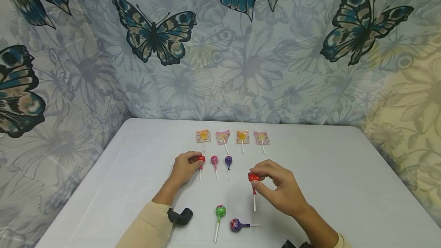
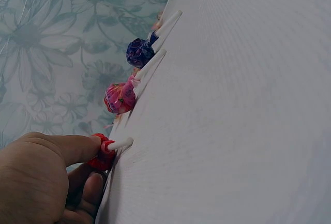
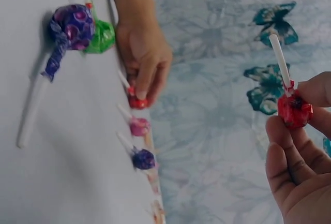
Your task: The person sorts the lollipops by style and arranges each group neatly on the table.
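My left hand (image 1: 185, 168) pinches the head of a red-wrapped lollipop (image 2: 105, 154) at the left end of the middle row, its stick toward me. Beside it lie a pink lollipop (image 1: 214, 160) and a dark blue-purple lollipop (image 1: 228, 160). Over on the right, my right hand (image 1: 277, 186) holds a second red lollipop (image 3: 294, 110) by its wrapped head between thumb and fingers, raised off the table. Closer to me are a green lollipop (image 1: 220, 211) and a purple lollipop (image 3: 72, 27), the latter lying sideways with its stick pointing right.
Several flat lollipops in clear wrappers form the back row, among them an orange one (image 1: 203, 136) and a pink one (image 1: 262, 138). The white table (image 1: 320, 156) meets a butterfly-patterned cloth (image 1: 248, 68) behind it. A dark band (image 1: 180, 216) circles my left wrist.
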Available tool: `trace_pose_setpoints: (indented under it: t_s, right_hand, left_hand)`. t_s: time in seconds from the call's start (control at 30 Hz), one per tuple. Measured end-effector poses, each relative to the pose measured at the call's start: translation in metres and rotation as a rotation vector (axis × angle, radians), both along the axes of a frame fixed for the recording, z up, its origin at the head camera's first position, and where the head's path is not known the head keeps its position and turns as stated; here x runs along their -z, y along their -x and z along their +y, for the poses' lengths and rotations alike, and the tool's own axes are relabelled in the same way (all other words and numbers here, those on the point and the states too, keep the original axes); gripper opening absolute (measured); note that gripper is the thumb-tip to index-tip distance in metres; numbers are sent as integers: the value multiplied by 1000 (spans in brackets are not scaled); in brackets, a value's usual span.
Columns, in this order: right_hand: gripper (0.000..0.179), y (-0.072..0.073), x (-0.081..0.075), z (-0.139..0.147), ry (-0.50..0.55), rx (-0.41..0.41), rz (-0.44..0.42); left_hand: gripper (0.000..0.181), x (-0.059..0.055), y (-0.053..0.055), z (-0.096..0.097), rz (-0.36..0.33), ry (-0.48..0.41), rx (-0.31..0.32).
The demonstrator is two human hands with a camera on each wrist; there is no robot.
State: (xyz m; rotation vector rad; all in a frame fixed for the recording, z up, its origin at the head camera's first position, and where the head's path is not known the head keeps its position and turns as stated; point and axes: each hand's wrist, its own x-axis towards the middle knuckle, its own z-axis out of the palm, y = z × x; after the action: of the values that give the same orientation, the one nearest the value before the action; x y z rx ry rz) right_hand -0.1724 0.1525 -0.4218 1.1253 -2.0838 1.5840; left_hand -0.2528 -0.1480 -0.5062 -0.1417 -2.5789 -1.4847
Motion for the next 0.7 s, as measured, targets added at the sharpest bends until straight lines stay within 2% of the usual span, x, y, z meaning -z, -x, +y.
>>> trace_pose_setpoints:
  t_s: [0.2,0.47,0.7]
  right_hand:
    - [32,11,0,0,1,33,-11]
    - [29,24,4,0,-36,119,-43]
    - [27,27,-12,-10,-63,175,8]
  left_hand:
    - [24,2,1,-1,3,-1,8]
    - [25,0,1,1,-3,9,4]
    - [24,1,1,0,-2,5,-2]
